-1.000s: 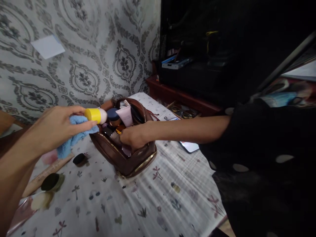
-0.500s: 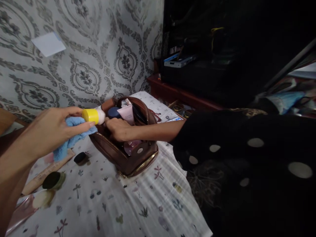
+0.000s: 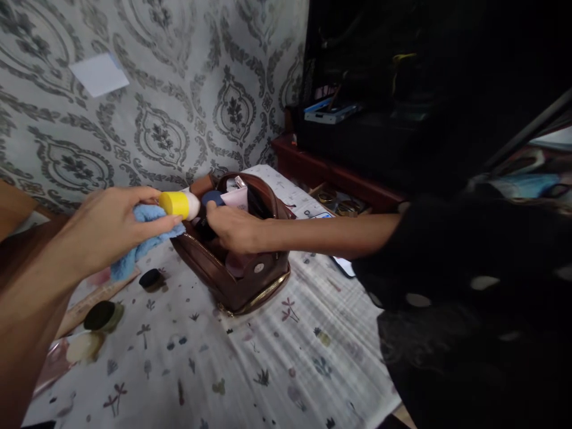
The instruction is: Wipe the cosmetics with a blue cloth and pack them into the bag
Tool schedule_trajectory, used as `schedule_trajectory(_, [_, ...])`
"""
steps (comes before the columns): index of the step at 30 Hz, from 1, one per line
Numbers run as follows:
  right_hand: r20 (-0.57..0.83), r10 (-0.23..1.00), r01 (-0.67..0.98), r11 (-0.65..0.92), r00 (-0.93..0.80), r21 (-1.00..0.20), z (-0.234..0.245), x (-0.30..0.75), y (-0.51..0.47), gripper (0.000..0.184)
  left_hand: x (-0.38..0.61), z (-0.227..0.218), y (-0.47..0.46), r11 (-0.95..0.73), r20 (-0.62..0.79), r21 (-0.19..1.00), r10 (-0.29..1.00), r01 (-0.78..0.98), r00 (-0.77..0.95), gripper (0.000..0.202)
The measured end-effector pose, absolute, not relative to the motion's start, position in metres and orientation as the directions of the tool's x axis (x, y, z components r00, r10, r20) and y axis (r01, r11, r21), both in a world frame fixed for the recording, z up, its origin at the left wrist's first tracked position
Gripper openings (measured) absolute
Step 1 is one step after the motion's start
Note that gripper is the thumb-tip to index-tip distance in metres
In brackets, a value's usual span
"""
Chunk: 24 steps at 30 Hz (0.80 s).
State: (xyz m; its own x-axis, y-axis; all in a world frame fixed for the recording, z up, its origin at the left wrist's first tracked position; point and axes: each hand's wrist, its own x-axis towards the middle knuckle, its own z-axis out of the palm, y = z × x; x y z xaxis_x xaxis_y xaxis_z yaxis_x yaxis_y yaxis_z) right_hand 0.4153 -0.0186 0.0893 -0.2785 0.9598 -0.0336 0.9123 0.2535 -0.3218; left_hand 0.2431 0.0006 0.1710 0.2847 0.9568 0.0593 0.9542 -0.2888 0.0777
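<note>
My left hand (image 3: 111, 229) is closed round a small yellow-and-white bottle (image 3: 174, 205), gripped between fingers and thumb, with a blue cloth (image 3: 145, 235) bunched under it. The bottle's pale end points at the open mouth of a brown zip bag (image 3: 214, 277). Inside that bag is my right hand (image 3: 235, 229), its fingers bent and closed beside a dark item; whatever they hold is mostly hidden. Behind the hand, a pale pink tube (image 3: 236, 196) and a dark blue round item (image 3: 211, 196) stand in the bag.
On the patterned cloth (image 3: 250, 381) at left lie a black-lidded jar (image 3: 100, 316), a cream round item (image 3: 83, 347), a small black item (image 3: 151, 278) and a pink pouch (image 3: 52, 364). A phone (image 3: 344, 266) lies under my right forearm. An open drawer (image 3: 337, 199) is behind.
My right hand has risen slightly in the bag, and more of its forearm shows. My left hand keeps its hold on the bottle and cloth. The whole view has shifted a little.
</note>
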Motion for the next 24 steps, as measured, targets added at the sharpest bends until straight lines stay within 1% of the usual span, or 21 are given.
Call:
schedule_trajectory(3, [-0.110,0.941,0.930,0.292,-0.321,-0.224,0.085,0.423,-0.031,0.054,0.241,0.169,0.003,-0.288,0.046,0.101,0.958,0.952,0.284,0.063])
schedule_trajectory(6, [-0.241,0.877,0.909,0.398,-0.416,-0.121,0.079,0.425,-0.037,0.043,0.240,0.168,0.005,-0.328,0.087,0.072,0.943,0.942,0.322,0.059])
schedule_trajectory(7, [-0.271,0.852,0.894,0.439,-0.447,-0.091,0.077,0.425,-0.037,0.039,0.240,0.168,0.005,-0.343,0.097,0.061,0.937,0.937,0.336,0.058])
schedule_trajectory(9, [-0.303,0.820,0.867,0.496,-0.485,-0.045,0.073,0.423,-0.037,0.037,0.241,0.168,0.005,-0.359,0.095,0.052,0.931,0.932,0.353,0.057])
schedule_trajectory(11, [-0.276,0.832,0.865,0.501,-0.482,0.001,0.069,0.422,-0.036,0.034,0.242,0.168,0.004,-0.364,0.086,0.053,0.930,0.930,0.359,0.057])
schedule_trajectory(14, [-0.186,0.874,0.878,0.470,-0.448,0.094,0.063,0.421,-0.034,0.027,0.243,0.168,0.004,-0.347,0.089,0.041,0.935,0.937,0.342,0.058])
schedule_trajectory(16, [-0.172,0.882,0.876,0.463,-0.440,0.136,0.062,0.421,-0.033,0.027,0.243,0.169,0.004,-0.336,0.084,0.041,0.940,0.941,0.332,0.059])
schedule_trajectory(20, [-0.256,0.849,0.853,0.504,-0.462,0.134,0.067,0.422,-0.031,0.030,0.242,0.170,0.005,-0.353,0.064,0.029,0.934,0.935,0.351,0.058])
schedule_trajectory(24, [-0.250,0.833,0.853,0.519,-0.493,0.047,0.071,0.425,-0.029,0.035,0.242,0.171,0.004,-0.365,0.036,0.023,0.931,0.931,0.364,0.055])
